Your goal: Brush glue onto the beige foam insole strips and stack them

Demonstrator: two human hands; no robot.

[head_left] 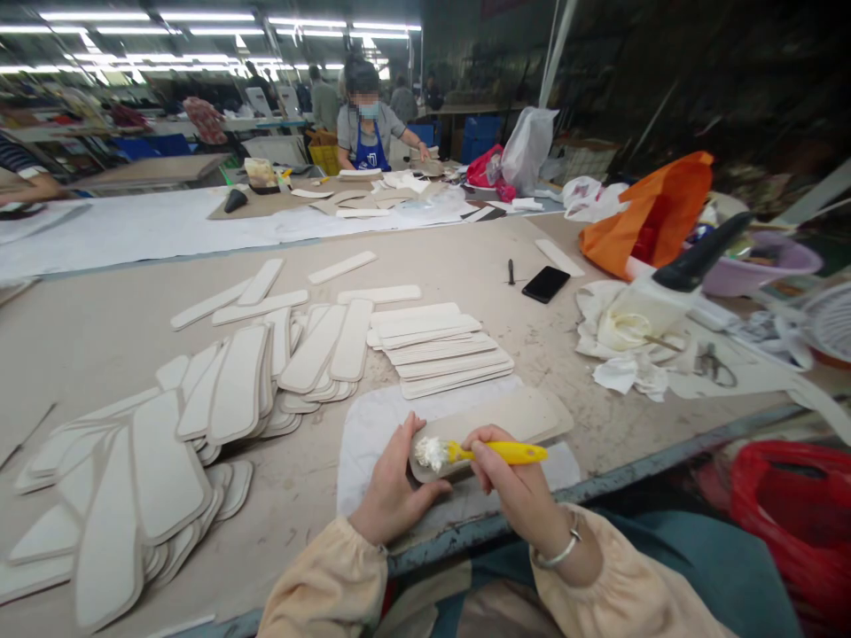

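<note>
My right hand [509, 474] is closed around the yellow handle of a brush [511, 453], whose bristle end is caked in white paste. The bristles rest over the left end of a long, round-cornered beige panel [492, 421]. At that same end, my left hand [399, 483] grips the panel, fingers along the far edge and thumb along the near one. A white sheet [363, 425] lies beneath. Just behind is a fanned stack of narrow off-white strips [445, 350]. To the left spreads a big loose heap of similar panels [169, 470].
A white cut-open jug [655, 306] with paste stands at right, near crumpled paper [631, 377] and scissors [714, 365]. Farther back are a phone [546, 283], an orange bag [655, 213] and a purple basin [764, 266]. Across the table, a co-worker [369, 133] handles pieces.
</note>
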